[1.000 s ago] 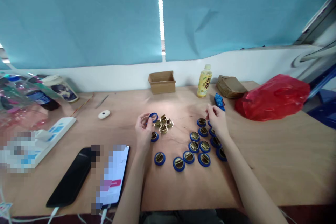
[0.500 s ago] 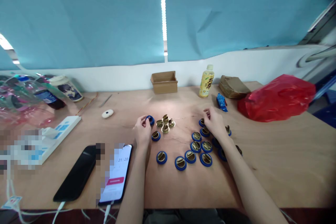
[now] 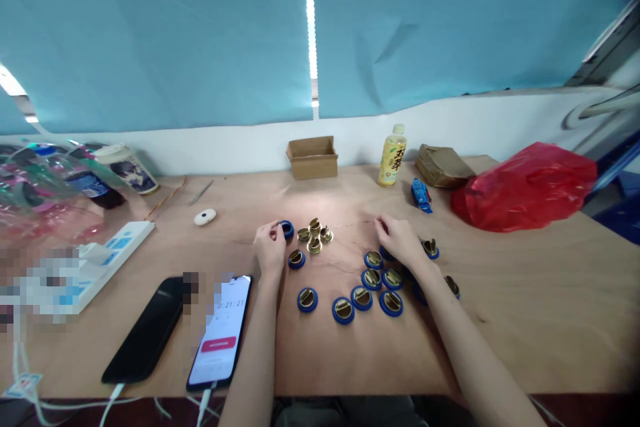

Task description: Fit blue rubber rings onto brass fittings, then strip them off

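My left hand (image 3: 270, 248) is closed at the left of the work area, thumb and fingertips pinched at the edge of a blue ring (image 3: 287, 229) with a dark centre. Just right of it stands a cluster of several bare brass-coloured metal pieces (image 3: 315, 245) with raised clips. My right hand (image 3: 399, 240) is closed too, fingertips together low over the wood; whatever they pinch is too small to make out. Below and around it lie blue-rimmed brass-backed discs (image 3: 371, 279), some partly hidden by the hand and forearm. Another such disc (image 3: 307, 299) lies nearer me.
Two phones, one dark (image 3: 147, 330) and one lit (image 3: 223, 333), lie left of my arm beside a power strip (image 3: 117, 260). Along the back are a cardboard box (image 3: 313, 163), a yellow drink bottle (image 3: 393, 157), a blue packet (image 3: 421, 195) and a red plastic bag (image 3: 525, 187).
My right hand has shifted left and slightly down, away from the blue-rimmed disc at its fingertips. The left hand has barely moved, still at the blue ring.
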### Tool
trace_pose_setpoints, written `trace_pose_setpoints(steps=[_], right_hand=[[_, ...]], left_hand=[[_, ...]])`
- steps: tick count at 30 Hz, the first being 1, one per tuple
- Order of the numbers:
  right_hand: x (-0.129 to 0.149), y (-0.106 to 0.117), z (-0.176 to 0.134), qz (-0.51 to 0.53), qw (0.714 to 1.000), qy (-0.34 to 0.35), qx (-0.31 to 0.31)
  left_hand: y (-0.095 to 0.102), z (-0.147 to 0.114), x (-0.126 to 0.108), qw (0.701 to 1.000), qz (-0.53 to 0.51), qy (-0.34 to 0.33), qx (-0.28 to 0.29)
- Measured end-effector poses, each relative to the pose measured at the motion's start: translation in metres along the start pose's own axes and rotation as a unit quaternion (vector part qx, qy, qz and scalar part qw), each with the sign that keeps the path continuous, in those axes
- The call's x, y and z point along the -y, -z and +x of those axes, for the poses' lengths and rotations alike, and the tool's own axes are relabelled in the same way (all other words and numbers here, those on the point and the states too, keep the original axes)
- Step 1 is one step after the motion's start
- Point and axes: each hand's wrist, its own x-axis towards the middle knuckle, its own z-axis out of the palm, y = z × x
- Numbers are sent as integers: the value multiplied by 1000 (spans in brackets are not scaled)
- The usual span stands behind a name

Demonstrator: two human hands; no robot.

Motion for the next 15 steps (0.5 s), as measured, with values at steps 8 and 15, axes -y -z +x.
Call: trace_pose_setpoints(steps=[8,15], right_hand=[[1,-1,-1,-11,999,44,9],[2,0,-1,-16,998,52,15]], left_hand=[[0,-1,0,1000,24,3,6],[-1,-6,-3,995,93,-20,9]])
